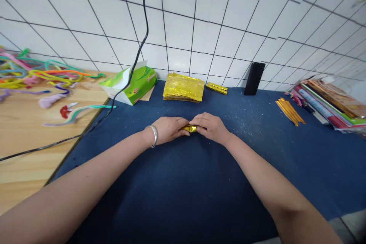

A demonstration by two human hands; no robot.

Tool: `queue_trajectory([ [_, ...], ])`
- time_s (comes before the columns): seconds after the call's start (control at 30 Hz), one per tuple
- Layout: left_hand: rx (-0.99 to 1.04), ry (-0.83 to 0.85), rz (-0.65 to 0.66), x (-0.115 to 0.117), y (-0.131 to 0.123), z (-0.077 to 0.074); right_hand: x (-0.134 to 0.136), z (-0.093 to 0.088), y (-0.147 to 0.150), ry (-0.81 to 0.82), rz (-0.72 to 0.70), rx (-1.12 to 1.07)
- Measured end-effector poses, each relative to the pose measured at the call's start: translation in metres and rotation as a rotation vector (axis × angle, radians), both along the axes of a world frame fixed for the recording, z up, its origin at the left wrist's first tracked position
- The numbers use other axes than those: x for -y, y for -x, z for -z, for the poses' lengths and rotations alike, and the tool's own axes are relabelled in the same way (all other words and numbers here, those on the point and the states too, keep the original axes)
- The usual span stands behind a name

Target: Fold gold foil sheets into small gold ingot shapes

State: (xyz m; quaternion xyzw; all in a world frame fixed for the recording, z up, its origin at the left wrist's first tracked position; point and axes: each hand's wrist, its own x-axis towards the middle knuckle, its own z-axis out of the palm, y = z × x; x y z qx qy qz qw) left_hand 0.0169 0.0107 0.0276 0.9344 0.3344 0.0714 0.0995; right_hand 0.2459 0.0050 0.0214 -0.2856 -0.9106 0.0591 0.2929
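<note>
Between my two hands is a small piece of shiny gold foil paper [191, 128], folded narrow; the fingers cover both its ends. My left hand [168, 129], with a silver bangle at the wrist, pinches its left end between thumb and fingers. On the right end, my right hand [211, 127] grips with its fingertips, nearly meeting the left ones. Behind them stands a thick stack of gold foil paper [183, 87]. Just right of that stack lie narrow folded gold foil strips [216, 88].
Dark blue cloth [183, 190] covers the table. A green packet [134, 84] and black cable [138, 51] are at left, beside colourful pipe cleaners [54, 76] on wood. A black phone-like slab [254, 78] leans on the tiled wall. Orange-gold strips [289, 111] and books [328, 103] lie right.
</note>
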Motion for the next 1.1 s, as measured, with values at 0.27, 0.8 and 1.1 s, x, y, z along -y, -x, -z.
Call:
queue_trajectory([
  [0.27, -0.026, -0.02, 0.028, 0.0, -0.002, 0.002, 0.0, 0.008, 0.0, -0.031, -0.032, -0.035],
  [0.8, -0.238, -0.283, -0.075, 0.004, -0.005, -0.004, 0.002, 0.012, 0.005, -0.039, 0.07, -0.065],
  [1.1, -0.018, 0.008, -0.048, 0.003, -0.001, -0.005, 0.001, 0.012, 0.002, -0.016, 0.04, -0.087],
])
